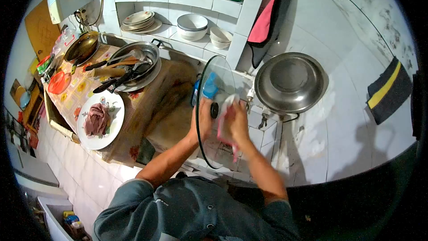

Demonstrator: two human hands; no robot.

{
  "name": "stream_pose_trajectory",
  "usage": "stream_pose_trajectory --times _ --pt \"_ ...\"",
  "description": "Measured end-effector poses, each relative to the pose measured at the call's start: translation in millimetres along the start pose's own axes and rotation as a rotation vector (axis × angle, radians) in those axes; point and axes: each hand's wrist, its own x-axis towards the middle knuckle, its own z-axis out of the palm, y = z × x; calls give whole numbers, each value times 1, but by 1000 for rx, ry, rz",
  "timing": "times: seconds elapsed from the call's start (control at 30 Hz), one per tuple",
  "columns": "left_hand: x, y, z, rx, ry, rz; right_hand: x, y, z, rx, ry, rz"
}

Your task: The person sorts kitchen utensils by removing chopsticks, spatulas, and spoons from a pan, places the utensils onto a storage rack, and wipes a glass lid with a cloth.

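Observation:
A round glass pot lid (218, 145) with a dark rim stands on edge in front of me, over the sink area. My left hand (204, 118) is closed on the lid near its black knob (214, 110); the rim crosses in front of part of the hand. On the lid's right side, my right hand (237, 122) grips a pink and white cloth (226, 136), which hangs below the fingers. Motion smears this hand and the cloth slightly. Behind the lid shows a blue object (210, 85), its kind unclear through the glass.
A metal basin (290, 82) leans against the tiled wall by the taps (264, 118). At left, a covered table (80, 93) bears a pan (82, 47), a pot with utensils (147, 53) and a white plate (113, 127) with a crumpled cloth (96, 120). Bowls (192, 27) stand on the shelf.

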Motion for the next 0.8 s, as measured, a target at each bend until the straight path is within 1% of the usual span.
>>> stream_pose_trajectory --times 0.03,0.07,0.1,0.17,0.2,0.23,0.27,0.3,0.33,0.4,0.43,0.5,0.53,0.57,0.6,0.63,0.7,0.77,0.8 --pt "3 -2 -2 2 7 -1 -30 2 7 -753 -137 -301" --pt "3 -7 -4 66 38 37 -61 3 14 -1457 -35 -710" --pt "5 -11 -6 129 67 77 -79 4 17 -1453 -35 -704" --pt "6 -15 -9 140 71 58 -103 5 22 -1194 -186 -435" --pt "6 -16 -12 147 73 43 -115 3 30 -1065 -212 -403" --pt "5 -18 -17 248 16 85 -123 -1 41 -935 -233 -373" --pt "5 -31 -17 357 38 163 -123 -3 55 -783 -297 -382" --pt "2 -43 -17 385 30 173 -115 -16 67 -927 -432 -687" --pt "-3 -54 -20 311 -1 97 -109 -27 84 -926 -436 -780" --pt "-12 -85 -22 -16 -86 -127 -84 -43 117 -942 -403 -936" --pt "-16 -97 -20 -395 -200 -236 -65 -52 130 -959 -367 -994" --pt "-20 -32 0 -181 -142 -191 -15 -65 132 -1092 -235 -1092" --pt "-22 0 10 -73 -111 -174 1 -66 124 -1136 -104 -1042" --pt "-9 -25 5 -49 -114 99 13 -64 110 -1177 21 -991" --pt "-5 -17 11 -158 -41 51 18 -60 85 -1265 11 -876" --pt "-1 -2 15 -164 -26 56 13 -55 61 -1352 -4 -759" --pt "9 25 19 -240 132 -141 -26 -38 33 -1419 -6 -638" --pt "18 11 9 -205 152 -95 -73 -31 33 -1183 -99 -335" --pt "20 8 6 -118 142 -48 -86 -26 34 -1145 -214 -415"
